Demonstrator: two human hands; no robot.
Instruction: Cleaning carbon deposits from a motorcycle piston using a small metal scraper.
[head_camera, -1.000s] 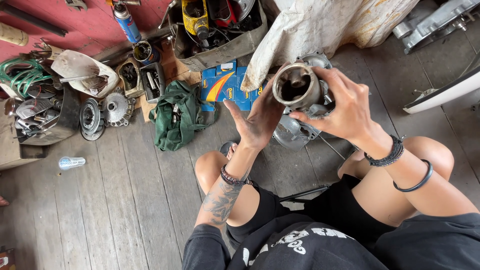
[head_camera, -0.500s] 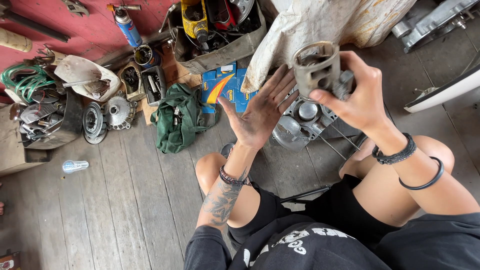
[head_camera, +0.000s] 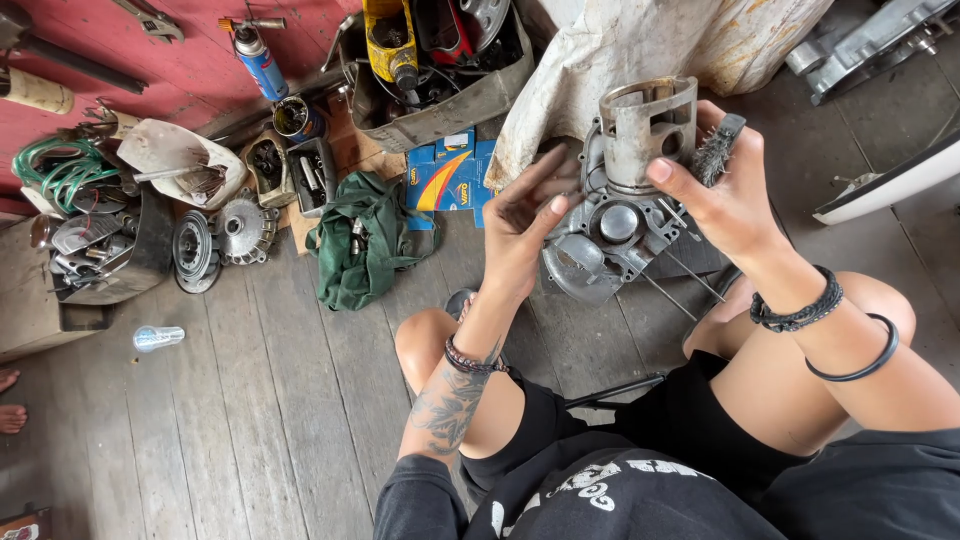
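piston (head_camera: 648, 130) in right hand (head_camera: 722, 195)

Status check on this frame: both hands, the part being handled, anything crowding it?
Right hand grips grey metal cylinder-shaped piston, small wire brush tucked between its fingers. Left hand open, empty, beside it. Grey metal engine casing directly below on plank floor.

green bag (head_camera: 362, 248) on the plank floor (head_camera: 250, 420) — spray can (head_camera: 258, 60) behind.
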